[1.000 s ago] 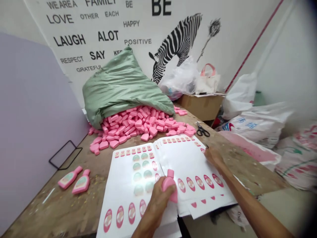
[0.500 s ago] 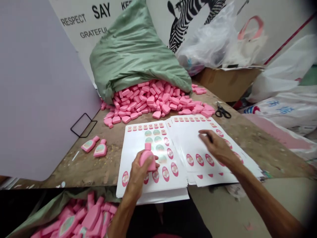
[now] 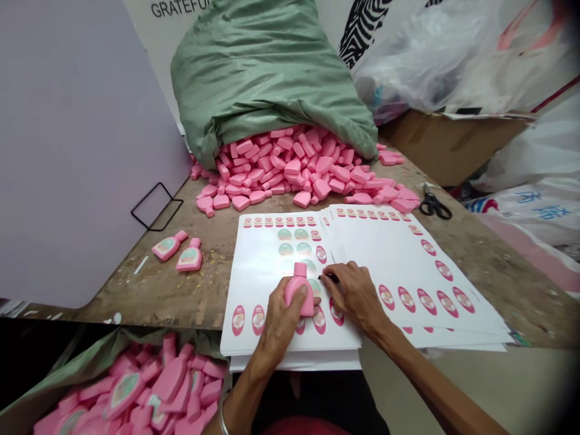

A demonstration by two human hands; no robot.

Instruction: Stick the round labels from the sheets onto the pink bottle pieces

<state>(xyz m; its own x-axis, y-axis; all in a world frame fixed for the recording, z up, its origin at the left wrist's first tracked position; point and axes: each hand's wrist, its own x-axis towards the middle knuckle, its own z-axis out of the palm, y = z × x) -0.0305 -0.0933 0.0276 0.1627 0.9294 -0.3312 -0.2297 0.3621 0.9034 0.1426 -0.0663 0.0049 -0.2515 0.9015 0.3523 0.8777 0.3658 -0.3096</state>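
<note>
My left hand is closed around a small pink plastic bottle, holding it upright over the left sticker sheet. My right hand rests on the same sheet just right of the bottle, fingers pinched on a thin dark tool whose tip points at the stickers. The sheet carries rows of pink oval and green round stickers. A second stack of sticker sheets fans out to the right.
A heap of pink bottles spills from a green sack at the back. Two labelled bottles lie left on the wooden table. Scissors lie at right. A bag of labelled bottles sits below the table edge.
My right hand has moved left from the right sticker stack to the left sheet beside the bottle. The view has tilted down and closer.
</note>
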